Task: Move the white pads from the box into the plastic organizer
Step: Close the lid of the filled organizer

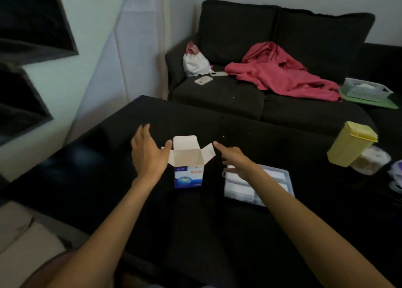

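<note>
A small blue-and-white box (pixel 188 175) stands upright on the black table (pixel 217 233), its top flaps spread open. Its inside looks bare from this angle. My left hand (pixel 149 153) hovers just left of the box with fingers spread, the thumb near the left flap. My right hand (pixel 236 160) reaches toward the right flap, index finger straight and close to its edge. The clear plastic organizer (pixel 274 184) lies flat to the right of the box, with white pads (pixel 239 188) in its compartments. My right forearm crosses over part of the organizer.
A yellow lidded container (pixel 351 144) leans at the table's right edge beside a pale plastic bag (pixel 372 160). Behind the table stands a dark sofa (pixel 239 96) with a pink cloth (pixel 280 72), a white bag (pixel 195 63), two phones and a mesh basket (pixel 367 89).
</note>
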A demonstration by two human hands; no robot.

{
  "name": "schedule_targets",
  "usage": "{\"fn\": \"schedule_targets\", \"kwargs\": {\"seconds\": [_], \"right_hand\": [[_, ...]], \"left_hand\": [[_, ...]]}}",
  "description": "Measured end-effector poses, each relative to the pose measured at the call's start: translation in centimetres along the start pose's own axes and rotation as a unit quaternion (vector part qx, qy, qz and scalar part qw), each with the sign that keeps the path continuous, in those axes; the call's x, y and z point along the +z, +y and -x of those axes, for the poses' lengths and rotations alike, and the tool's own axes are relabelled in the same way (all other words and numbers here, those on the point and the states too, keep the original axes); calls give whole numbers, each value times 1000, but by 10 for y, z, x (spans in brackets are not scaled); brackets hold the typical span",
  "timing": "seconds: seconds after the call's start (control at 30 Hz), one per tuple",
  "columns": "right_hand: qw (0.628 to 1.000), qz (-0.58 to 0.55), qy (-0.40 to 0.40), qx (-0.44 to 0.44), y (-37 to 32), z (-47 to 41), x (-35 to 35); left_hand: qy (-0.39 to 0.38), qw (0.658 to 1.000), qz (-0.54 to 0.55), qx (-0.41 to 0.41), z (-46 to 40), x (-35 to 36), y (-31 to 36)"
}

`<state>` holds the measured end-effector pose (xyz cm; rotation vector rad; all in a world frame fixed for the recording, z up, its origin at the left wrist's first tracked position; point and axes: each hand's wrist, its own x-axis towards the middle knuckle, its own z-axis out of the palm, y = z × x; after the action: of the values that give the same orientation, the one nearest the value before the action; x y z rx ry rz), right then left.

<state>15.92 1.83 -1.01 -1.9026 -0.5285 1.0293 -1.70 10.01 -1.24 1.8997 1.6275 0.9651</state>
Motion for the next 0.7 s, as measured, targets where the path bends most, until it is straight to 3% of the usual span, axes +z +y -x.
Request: {"fn": "schedule_targets", "kwargs": {"seconds": [0.07,0.13,0.4,0.53,0.7], "right_hand": [[1000,-8,-11,15,0,-5,22],[1000,-26,-2,-8,4,-8,37],[996,-2,-21,-87,5,30,63],[986,19,-100,-129,2,79,101],[955,126,-205,-176,24,142,174]], "left_hand": [[-71,979,95,-166,-5,9,-13],[-145,947,181,-223,-3,19,-29],[-170,952,207,-145,25,-33,-52],[-142,958,213,-132,46,-106,-89],[-104,963,197,-149,103,-203,-150]]}}
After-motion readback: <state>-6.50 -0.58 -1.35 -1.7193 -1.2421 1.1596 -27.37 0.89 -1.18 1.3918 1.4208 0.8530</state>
